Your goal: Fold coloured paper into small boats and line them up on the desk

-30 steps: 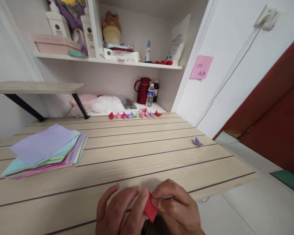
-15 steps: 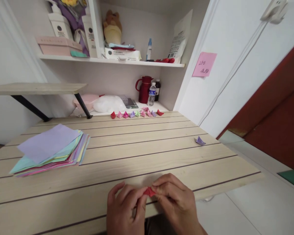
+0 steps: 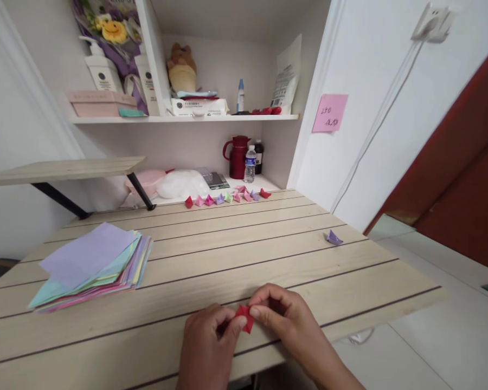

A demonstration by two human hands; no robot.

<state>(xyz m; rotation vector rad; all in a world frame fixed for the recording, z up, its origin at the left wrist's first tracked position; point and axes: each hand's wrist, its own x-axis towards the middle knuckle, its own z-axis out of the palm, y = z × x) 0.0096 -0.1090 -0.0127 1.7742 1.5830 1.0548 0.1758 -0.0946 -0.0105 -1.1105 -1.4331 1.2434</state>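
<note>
A small piece of folded red paper [image 3: 245,318] is pinched between my two hands, above the near part of the table. My left hand [image 3: 210,338] grips its left side with thumb and forefinger, the other fingers curled under. On the right edge of the paper, my right hand [image 3: 282,319] closes thumb and fingertips. A folded purple paper boat [image 3: 334,238] sits alone at the right of the table. Along the back edge runs a row of little folded paper boats, among them a red one [image 3: 264,193] and a green one [image 3: 228,197].
A stack of coloured paper sheets [image 3: 90,260] lies at the left. Behind it stands a wooden riser [image 3: 65,169] on black legs. A red jug [image 3: 238,157] and a water bottle [image 3: 250,163] stand in the shelf's lower bay. The table's right edge [image 3: 423,292] drops to pale floor.
My fingers have shifted on the red paper, and it now shows a taller, more upright shape. My view has tilted slightly upward; the boats and stack look undisturbed.
</note>
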